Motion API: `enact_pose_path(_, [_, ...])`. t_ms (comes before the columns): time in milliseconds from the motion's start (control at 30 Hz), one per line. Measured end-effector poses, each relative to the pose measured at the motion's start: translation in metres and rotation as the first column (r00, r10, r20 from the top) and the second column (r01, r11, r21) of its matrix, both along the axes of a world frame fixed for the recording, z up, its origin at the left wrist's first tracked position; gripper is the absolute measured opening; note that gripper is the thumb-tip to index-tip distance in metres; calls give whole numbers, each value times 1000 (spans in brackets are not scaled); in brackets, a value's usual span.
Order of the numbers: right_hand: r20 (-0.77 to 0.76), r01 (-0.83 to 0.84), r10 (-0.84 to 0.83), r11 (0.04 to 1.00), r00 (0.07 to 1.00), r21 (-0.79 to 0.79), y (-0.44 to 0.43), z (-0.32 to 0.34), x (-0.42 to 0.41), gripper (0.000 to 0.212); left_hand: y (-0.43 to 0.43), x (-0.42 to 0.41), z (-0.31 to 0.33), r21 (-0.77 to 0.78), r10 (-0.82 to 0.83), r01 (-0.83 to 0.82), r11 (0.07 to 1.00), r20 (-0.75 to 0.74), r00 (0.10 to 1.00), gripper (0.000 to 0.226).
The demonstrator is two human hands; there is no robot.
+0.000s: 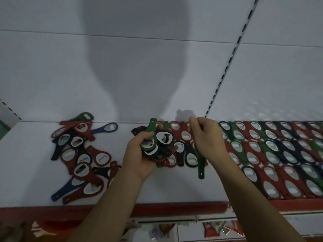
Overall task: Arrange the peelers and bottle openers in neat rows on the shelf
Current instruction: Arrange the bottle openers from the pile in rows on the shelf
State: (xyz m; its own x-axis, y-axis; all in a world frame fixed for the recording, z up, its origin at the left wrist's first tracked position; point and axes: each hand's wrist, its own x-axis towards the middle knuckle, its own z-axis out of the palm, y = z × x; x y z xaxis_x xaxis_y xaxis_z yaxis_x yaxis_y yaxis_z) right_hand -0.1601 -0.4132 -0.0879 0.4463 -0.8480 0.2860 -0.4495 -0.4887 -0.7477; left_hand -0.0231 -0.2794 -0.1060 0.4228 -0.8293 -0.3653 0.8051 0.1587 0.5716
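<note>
- We read the left hand (138, 154) as the supply. Its fingers are curled round a bunch of bottle openers (160, 144), red, green and dark ones loosely stacked. It holds them over the shelf (157, 191), just beside the near end of the rows.
- The right hand (207, 137) is closed in a pinch on one green opener (199, 161). The upper end is hidden in the fingers and the handle hangs down toward the shelf front. We judge that this grip lets the piece be laid in line with its neighbours.
- The neat rows (279, 154) fill the right part of the shelf, with the openers overlapping like tiles and all slanting one way. We think the overlap saves room and keeps each metal mouth showing.
- A loose pile (78, 154) lies on the left, well apart from the rows, with one blue opener (106, 128) just beside it near the back wall. We take this for stock not yet sorted.
- We cannot make out any peelers.
</note>
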Motion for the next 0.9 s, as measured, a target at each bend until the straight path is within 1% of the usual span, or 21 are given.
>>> enact_pose_path(100, [-10, 35, -35, 999, 999, -36, 3, -17, -24, 46, -6, -17, -5, -68, -8, 8, 998, -9, 1000, 34])
enact_pose_path(200, [23, 89, -88, 996, 996, -23, 2, -31, -43, 48, -8, -31, -8, -150, -40, 35, 988, -37, 998, 35])
enact_pose_path(300, [21, 96, -96, 995, 995, -9, 1, -40, -53, 48, -8, -43, -11, -173, -74, 72, 982, -6, 997, 41])
enact_pose_path(433, [-13, -14, 14, 1000, 1000, 25, 13, -45, -56, 40, -7, -56, -7, -107, -70, 70, 992, -1, 998, 40])
enact_pose_path(500, [-55, -109, 108, 994, 993, -26, 17, -45, -63, 29, -7, -59, -7, -48, -45, 45, 998, 7, 999, 38])
enact_pose_path(567, [-71, -240, 235, 968, 969, -75, 17, -47, -77, 14, -6, -59, -9, 5, -24, 24, 1000, 39, 999, 31])
enact_pose_path(633, [-102, -350, 343, 934, 934, -63, 18, -49, -92, 26, -3, -58, -12, 52, -20, 17, 999, 67, 998, 22])
enact_pose_path(700, [-159, -404, 393, 914, 906, -38, 18, -50, -103, 33, -1, -57, -13, 79, -34, 27, 997, 88, 996, 18])
enact_pose_path(733, [-171, -410, 397, 911, 902, -48, 18, -50, -106, 33, 0, -58, -14, 84, -48, 40, 996, 95, 994, 16])
enact_pose_path(833, [-121, -390, 378, 915, 918, -100, 18, -52, -113, 28, 1, -63, -15, 85, -103, 94, 992, 105, 989, 12])
enact_pose_path(900, [-128, -380, 364, 914, 923, -140, 19, -52, -116, 27, 0, -67, -11, 85, -130, 121, 989, 113, 985, 17])
